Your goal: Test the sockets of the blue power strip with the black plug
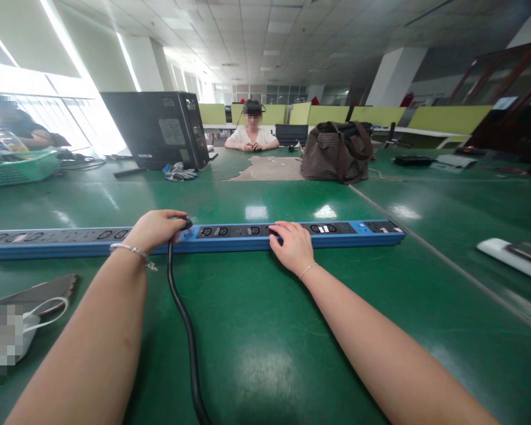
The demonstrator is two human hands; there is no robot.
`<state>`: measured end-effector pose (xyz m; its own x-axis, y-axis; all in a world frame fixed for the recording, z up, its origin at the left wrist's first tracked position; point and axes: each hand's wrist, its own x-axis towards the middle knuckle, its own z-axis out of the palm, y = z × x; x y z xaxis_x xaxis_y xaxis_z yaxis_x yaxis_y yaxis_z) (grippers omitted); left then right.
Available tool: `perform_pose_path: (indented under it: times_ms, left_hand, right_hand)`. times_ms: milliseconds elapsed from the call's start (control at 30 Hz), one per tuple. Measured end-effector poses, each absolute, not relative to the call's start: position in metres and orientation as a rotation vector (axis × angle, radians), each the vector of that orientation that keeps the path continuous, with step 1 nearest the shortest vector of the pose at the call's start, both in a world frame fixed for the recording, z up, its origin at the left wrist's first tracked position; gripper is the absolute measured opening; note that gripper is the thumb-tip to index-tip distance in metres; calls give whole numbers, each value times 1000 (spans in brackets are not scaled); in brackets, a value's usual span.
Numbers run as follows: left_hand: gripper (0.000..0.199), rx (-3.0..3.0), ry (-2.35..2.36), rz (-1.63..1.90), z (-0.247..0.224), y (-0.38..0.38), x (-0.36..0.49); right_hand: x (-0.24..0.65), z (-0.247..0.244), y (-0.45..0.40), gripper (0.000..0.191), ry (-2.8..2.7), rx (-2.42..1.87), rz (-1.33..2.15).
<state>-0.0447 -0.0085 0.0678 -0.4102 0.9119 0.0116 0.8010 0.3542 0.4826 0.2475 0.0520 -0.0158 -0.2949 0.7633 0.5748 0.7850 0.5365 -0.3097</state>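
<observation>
A long blue power strip (230,244) with a black socket face lies across the green table. My left hand (156,229) is closed around a black plug (186,224) just over the strip, left of its middle; whether the plug touches the strip is hard to tell. From this hand a thick black cable (186,321) runs down towards me. Right of the middle, my right hand (292,241) grips the strip, fingertips on the socket face and thumb at the near side. The sockets beneath both hands are hidden.
Beyond the strip stand a black computer case (153,130), gloves (179,172) and a brown bag (336,152). A person (252,133) sits opposite. A green basket (22,168) is at far left, a tablet-like device (48,289) near left, a white device (513,257) at right.
</observation>
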Motion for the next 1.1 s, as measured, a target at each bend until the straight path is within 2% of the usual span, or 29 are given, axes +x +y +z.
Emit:
perform_pose_path:
  times_ms: [500,700,1000,1100]
  left_hand:
    - [45,1518,2273,614,59,-4,-47]
    - [35,1500,2268,652,62,-7,-37]
    - [44,1258,2045,880,54,-16,-39]
    - [41,1194,2015,955,54,-20,-34]
  right_hand:
    - [247,-16,52,29,-2092,-1237,-55]
    - [247,-16,52,29,-2089,-1245,-44]
    - [248,-16,52,30,-2099,-1262,-25]
    - [247,-15,52,29,-2096,-1264,-26]
